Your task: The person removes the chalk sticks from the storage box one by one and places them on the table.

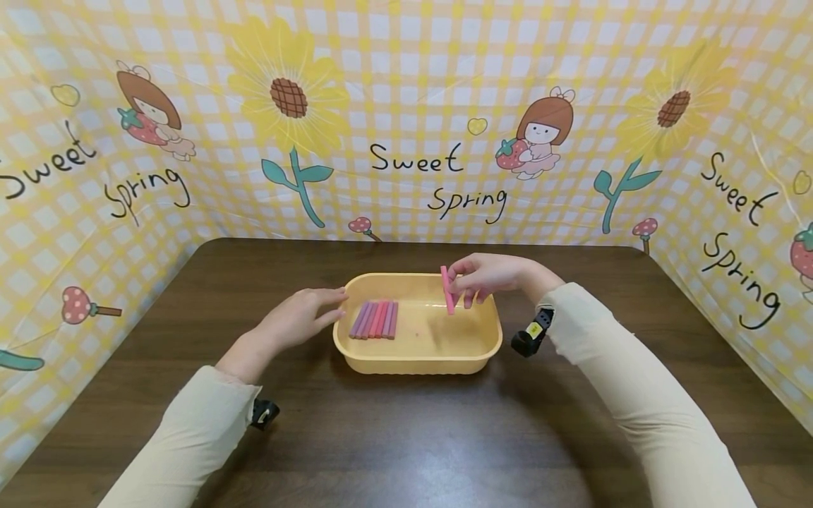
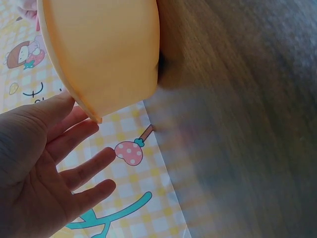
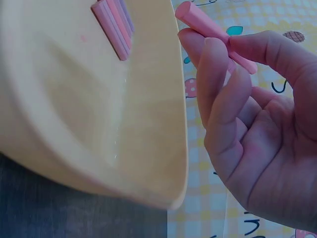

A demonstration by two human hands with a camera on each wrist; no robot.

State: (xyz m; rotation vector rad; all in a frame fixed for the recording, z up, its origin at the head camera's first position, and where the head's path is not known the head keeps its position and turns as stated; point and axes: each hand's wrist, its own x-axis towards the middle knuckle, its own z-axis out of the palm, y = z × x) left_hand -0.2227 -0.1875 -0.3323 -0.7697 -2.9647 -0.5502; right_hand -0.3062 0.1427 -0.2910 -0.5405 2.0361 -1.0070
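A yellow plastic basin [image 1: 419,367] stands on the table, with a row of several purple and pink sticks [image 1: 375,321] lying side by side at its left end. Over the basin's right part, my right hand [image 1: 479,276] pinches one pink chalk-like stick [image 3: 205,24] between thumb and fingertips. The stick is held nearly upright, close to the far rim. At the opposite end, my left hand [image 1: 305,314] is at the rim. Its thumb touches the basin's edge in the left wrist view, and its other fingers [image 2: 91,166] spread loosely beside the wall.
The dark wooden table [image 1: 406,437] extends around the basin. A yellow checked cloth [image 1: 406,92] with flowers and lettering hangs behind and along both sides. Black wrist cameras are worn on the left sleeve [image 1: 203,416] and the right sleeve [image 1: 622,374].
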